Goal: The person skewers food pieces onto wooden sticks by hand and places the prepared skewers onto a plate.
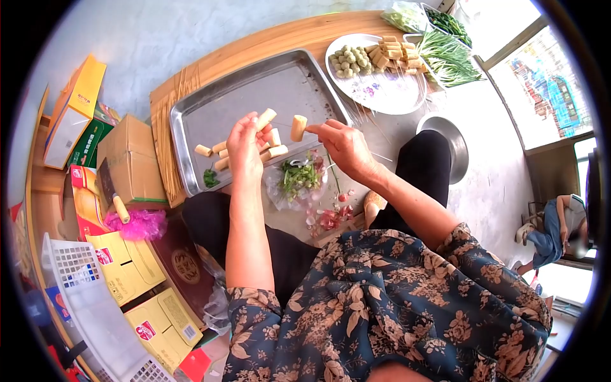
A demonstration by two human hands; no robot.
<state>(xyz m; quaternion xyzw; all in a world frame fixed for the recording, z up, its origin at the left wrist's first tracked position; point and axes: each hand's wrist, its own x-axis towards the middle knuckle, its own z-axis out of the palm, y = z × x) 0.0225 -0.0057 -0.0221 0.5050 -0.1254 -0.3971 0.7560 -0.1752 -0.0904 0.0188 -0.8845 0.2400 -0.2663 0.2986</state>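
My left hand (245,145) is closed, its fingertips pinching a short beige roll (266,119) above the metal tray (238,76). Across from it, my right hand (347,148) is closed on a thin skewer, mostly hidden by the fingers. Another beige roll (298,128) sits on that skewer, just past the right fingertips. Below the left hand, several more rolls (203,150) lie in the tray's near part, with a green herb sprig (210,178) in the corner.
A white oval plate (407,102) bears green balls and stacked rolls. Long green vegetables (449,57) lie beyond. Skewers (180,95) line the wooden table's left side. Herb scraps (302,175) lie below the tray. A metal bowl (459,149) stands right; boxes (137,156) left. Another person (552,232) is far right.
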